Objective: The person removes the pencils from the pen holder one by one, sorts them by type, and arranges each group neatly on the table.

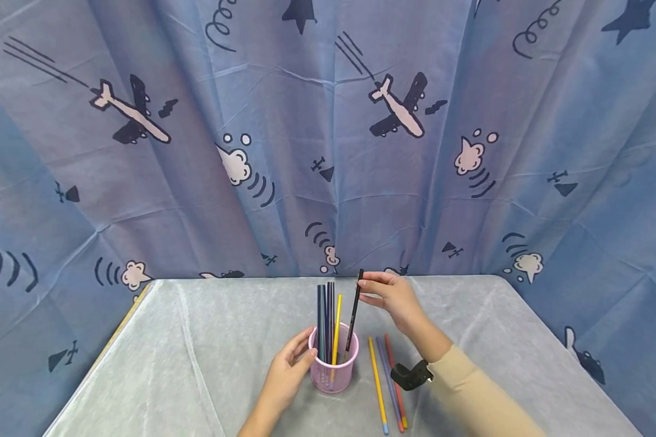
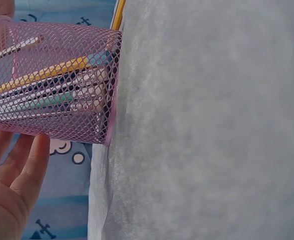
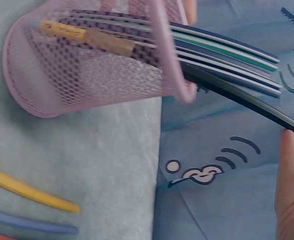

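Note:
A pink mesh pencil cup [image 1: 345, 375] stands upright on the table, holding several dark pencils [image 1: 321, 312] and a yellow pencil [image 1: 337, 325]. My left hand [image 1: 285, 373] grips the cup's left side, thumb at the front, fingers farther back. Between thumb and fingertips, my right hand [image 1: 393, 298] pinches a black pencil [image 1: 353, 315] near its top. That pencil leans to the right, its lower end inside the cup. In the right wrist view the black pencil [image 3: 237, 97] crosses the pink rim, and fingers of the right hand [image 3: 292, 195] touch its upper part.
Right of the cup lie three loose pencils: a yellow one [image 1: 378, 385], a purple one [image 1: 389, 379] and a red one [image 1: 390, 352]. A black wrist device [image 1: 411, 376] is by the right forearm. The grey cloth-covered table [image 1: 142, 376] ends at a patterned blue curtain [image 1: 284, 230].

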`<action>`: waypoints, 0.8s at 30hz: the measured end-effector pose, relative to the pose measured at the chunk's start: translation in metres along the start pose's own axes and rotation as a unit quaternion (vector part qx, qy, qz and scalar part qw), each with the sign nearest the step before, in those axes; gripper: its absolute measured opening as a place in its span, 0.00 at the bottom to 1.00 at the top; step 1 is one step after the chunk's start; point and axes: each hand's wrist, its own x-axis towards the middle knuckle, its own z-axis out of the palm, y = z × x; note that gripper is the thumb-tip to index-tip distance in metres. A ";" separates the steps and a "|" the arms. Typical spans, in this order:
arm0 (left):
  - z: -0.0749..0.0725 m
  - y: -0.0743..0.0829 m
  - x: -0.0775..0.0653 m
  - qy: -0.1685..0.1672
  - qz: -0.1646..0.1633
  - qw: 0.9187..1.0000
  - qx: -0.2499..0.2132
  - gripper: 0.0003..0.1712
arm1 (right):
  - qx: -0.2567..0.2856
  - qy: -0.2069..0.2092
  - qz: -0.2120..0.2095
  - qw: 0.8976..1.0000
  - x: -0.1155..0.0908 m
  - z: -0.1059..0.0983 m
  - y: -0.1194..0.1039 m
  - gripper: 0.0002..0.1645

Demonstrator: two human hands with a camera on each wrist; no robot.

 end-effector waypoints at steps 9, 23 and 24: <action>0.000 0.002 0.000 -0.003 0.003 1.000 -0.007 0.29 | 0.024 0.010 -0.004 1.000 -0.005 -0.008 -0.017 0.14; 0.001 0.001 0.001 -0.004 -0.003 1.000 -0.013 0.30 | 0.105 0.006 -0.014 0.994 -0.018 -0.035 -0.035 0.15; 0.001 0.001 0.001 -0.003 -0.003 1.000 -0.012 0.30 | 0.108 0.005 -0.014 0.994 -0.019 -0.037 -0.036 0.15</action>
